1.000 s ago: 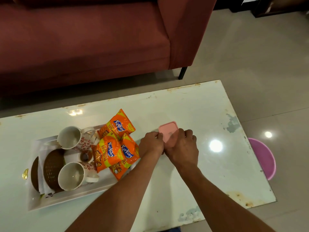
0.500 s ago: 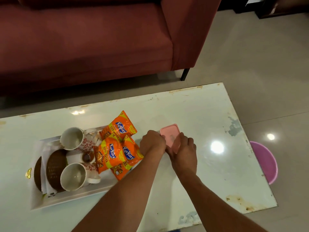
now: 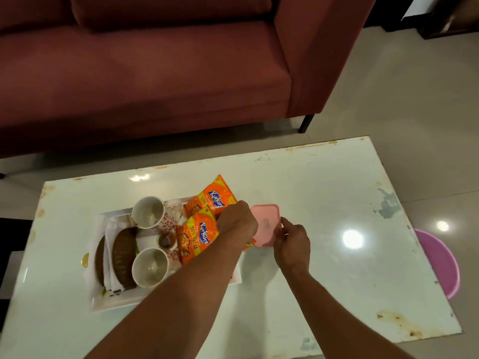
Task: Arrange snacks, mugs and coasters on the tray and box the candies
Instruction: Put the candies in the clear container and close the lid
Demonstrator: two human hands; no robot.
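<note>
View from above of a glossy white table point(image 3: 337, 193) with a white rectangular tray point(image 3: 166, 303) on its left half. Just right of the tray is a small pink box point(image 3: 267, 218) with its lid on and a pale patch in the middle of the lid. Two bare forearms reach in from the bottom edge toward it. The left hand point(image 3: 237, 224) crosses above the tray's right end, back of the hand up, its fingers curled down against the side of the box nearest the tray. Its fingertips are hidden, so it cannot be told whether they grip the box or only touch it. The right hand point(image 3: 293, 239) is at the side of the box away from the tray, thumb and forefinger pinching the box's edge, the other fingers loosely curled. At the tray's right end, orange snack packets point(image 3: 199, 235) lie overlapping, one reaching past the tray's far edge. In the tray's middle are two white mugs with red patterns, the far mug point(image 3: 149, 212) and the near mug point(image 3: 150, 266), with a small brown-centred dish point(image 3: 164, 240) between them. At the tray's left end are two brown woven coasters point(image 3: 124, 257). Beyond the tray's far side stands a maroon sofa point(image 3: 155, 73). Well to the right of the tray, past the table's edge, a pink plastic tub point(image 3: 438, 260) sits on the tiled floor.
</note>
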